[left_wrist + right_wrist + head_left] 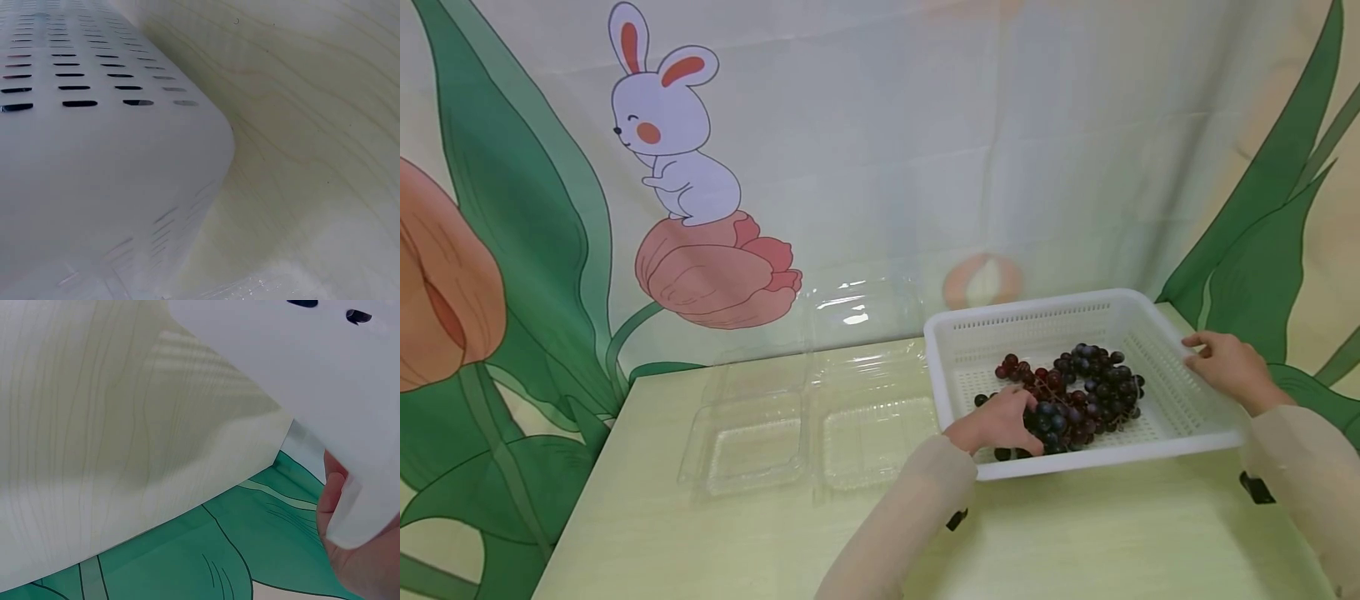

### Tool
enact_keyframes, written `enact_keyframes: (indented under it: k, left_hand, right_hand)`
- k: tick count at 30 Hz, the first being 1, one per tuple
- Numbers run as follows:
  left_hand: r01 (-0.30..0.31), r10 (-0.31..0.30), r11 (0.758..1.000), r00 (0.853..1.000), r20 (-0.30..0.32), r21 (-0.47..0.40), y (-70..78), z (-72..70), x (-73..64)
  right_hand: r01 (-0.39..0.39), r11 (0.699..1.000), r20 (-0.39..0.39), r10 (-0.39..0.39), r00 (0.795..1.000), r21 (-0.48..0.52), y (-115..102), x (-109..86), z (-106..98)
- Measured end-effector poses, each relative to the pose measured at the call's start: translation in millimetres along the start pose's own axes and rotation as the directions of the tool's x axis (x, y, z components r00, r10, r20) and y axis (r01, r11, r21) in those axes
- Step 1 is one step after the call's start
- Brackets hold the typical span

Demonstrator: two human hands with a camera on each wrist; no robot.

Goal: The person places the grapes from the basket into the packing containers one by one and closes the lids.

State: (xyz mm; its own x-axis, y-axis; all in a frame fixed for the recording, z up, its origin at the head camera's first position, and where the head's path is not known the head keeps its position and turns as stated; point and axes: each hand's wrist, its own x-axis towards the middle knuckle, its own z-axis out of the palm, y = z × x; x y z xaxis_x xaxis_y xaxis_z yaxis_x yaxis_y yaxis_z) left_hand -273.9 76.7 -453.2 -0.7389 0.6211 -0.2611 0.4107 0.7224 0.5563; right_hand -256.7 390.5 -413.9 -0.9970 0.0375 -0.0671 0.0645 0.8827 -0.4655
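Dark grapes (1082,404) in bunches lie inside a white perforated plastic basket (1105,457). Over the basket's left front rim reaches my left hand (996,423), its fingers and thumb around grapes at the near left of the heap. Some of its fingertips are hidden among the fruit. My right hand (1228,371) grips the basket's right rim, and the right wrist view shows the thumb side of that hand (369,565) against the rim's underside. In the left wrist view, the outer basket wall (112,169) fills the left side; neither the left hand nor the grapes show clearly there.
Two clear plastic clamshell boxes, one at left (756,454) and one nearer the basket (880,442), stand with lids raised on the pale wood-grain table (700,550). Behind them hangs a curtain (865,167) printed with a rabbit and tulips.
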Motion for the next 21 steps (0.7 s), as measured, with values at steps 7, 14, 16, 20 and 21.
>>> enact_keyframes:
  k: [7, 14, 16, 20, 21]
  left_hand:
    - [0.010, -0.011, 0.997, 1.000, -0.022, -0.076, -0.3, -0.5, -0.2]
    - [0.010, -0.014, 0.995, 0.999, -0.038, -0.104, 0.3, -1.7, -0.4]
    - [0.011, -0.015, 0.994, 0.999, -0.035, -0.107, 0.9, -2.2, -0.7]
    - [0.013, -0.017, 0.993, 0.999, -0.032, -0.119, 1.3, -2.4, -1.1]
    - [0.012, -0.016, 0.993, 0.999, -0.033, -0.121, 1.4, -2.2, -1.0]
  right_hand:
    - [0.004, 1.000, 0.006, -0.004, 1.000, 0.007, -0.3, -0.4, -0.9]
    - [0.006, 1.000, -0.001, -0.006, 1.000, 0.019, 0.3, 0.8, -0.8]
    - [0.007, 1.000, -0.005, -0.007, 1.000, 0.015, 0.7, 0.7, -0.7]
    - [0.006, 1.000, -0.007, -0.006, 1.000, 0.004, 1.2, 0.4, -0.1]
    - [0.005, 1.000, -0.006, -0.005, 1.000, 0.002, 1.4, 0.5, 0.0]
